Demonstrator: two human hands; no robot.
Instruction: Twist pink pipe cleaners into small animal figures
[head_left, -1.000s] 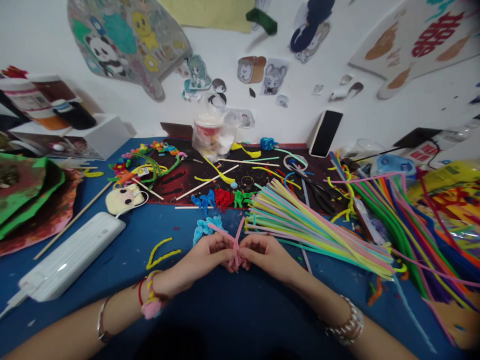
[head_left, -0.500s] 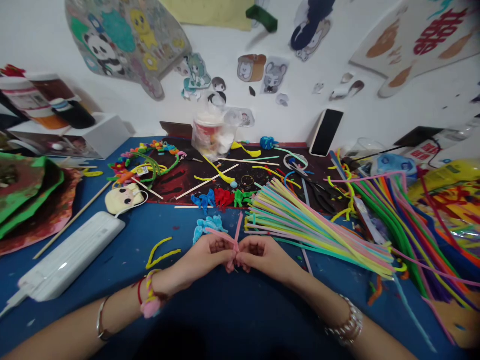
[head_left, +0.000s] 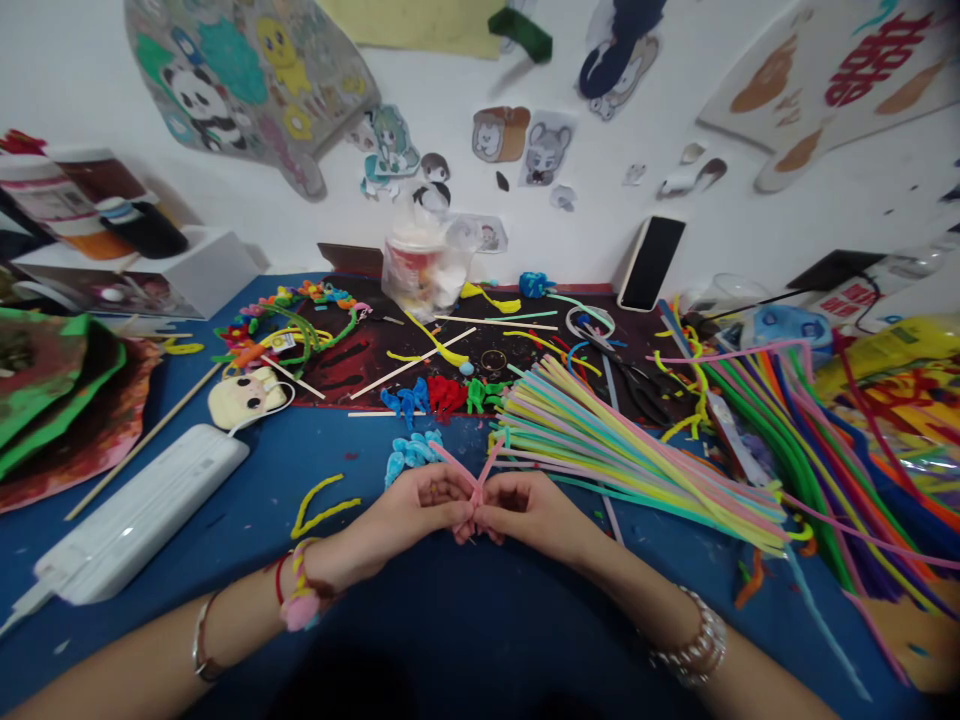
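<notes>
Pinched between both hands at the middle of the view is a pink pipe cleaner (head_left: 489, 462), its two ends standing up in a V. My left hand (head_left: 424, 503) closes its thumb and fingers on the lower part from the left. From the right, my right hand (head_left: 525, 508) grips the same spot, fingertips almost meeting the left ones. The part between the fingertips is mostly hidden. Just behind my left hand lie light blue twisted pipe cleaner pieces (head_left: 409, 455). A large bundle of pastel pipe cleaners (head_left: 630, 450) rests right of my right hand.
Blue, red (head_left: 447, 398) and green twisted pieces sit behind the hands on a dark mat (head_left: 337, 375). Black pliers (head_left: 637, 385) lie at the right. A white power strip (head_left: 142, 515) and bent yellow pipe cleaner (head_left: 322, 510) are at left. A phone (head_left: 652, 263) leans on the wall.
The pink ends have shifted from crossing unevenly to a more even V, the right end leaning further right. Both hands stay nearly in place.
</notes>
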